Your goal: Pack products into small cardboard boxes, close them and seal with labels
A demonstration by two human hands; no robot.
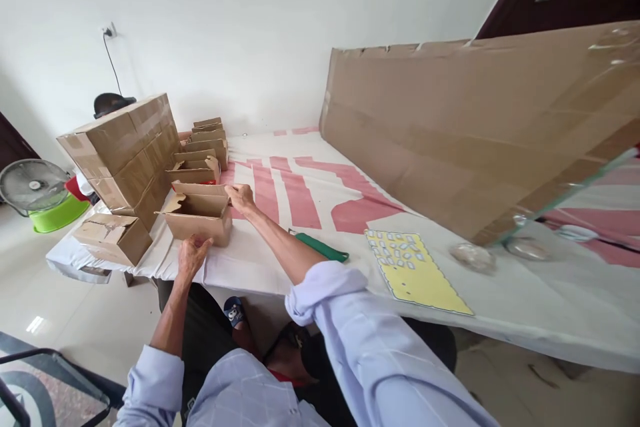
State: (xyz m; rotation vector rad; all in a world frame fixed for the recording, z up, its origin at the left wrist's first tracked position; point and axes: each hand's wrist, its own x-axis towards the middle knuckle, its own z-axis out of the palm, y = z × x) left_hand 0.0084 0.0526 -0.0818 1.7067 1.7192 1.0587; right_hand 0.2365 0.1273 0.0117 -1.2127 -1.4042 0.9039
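Open-topped, oblong brown cardboard box between your hands, long axis left to right.
Your left hand touches the lower front, the box directly ahead; whether its fingers grip cannot be determined. Your right hand, farther out, is clamped, thumb and fingers, on the raised far flap's right end. Behind stands the next open brown cardboard carton.

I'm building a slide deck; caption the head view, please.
Right hand on the back flap of an open cardboard box, left hand at its near side, stacked boxes nearby.
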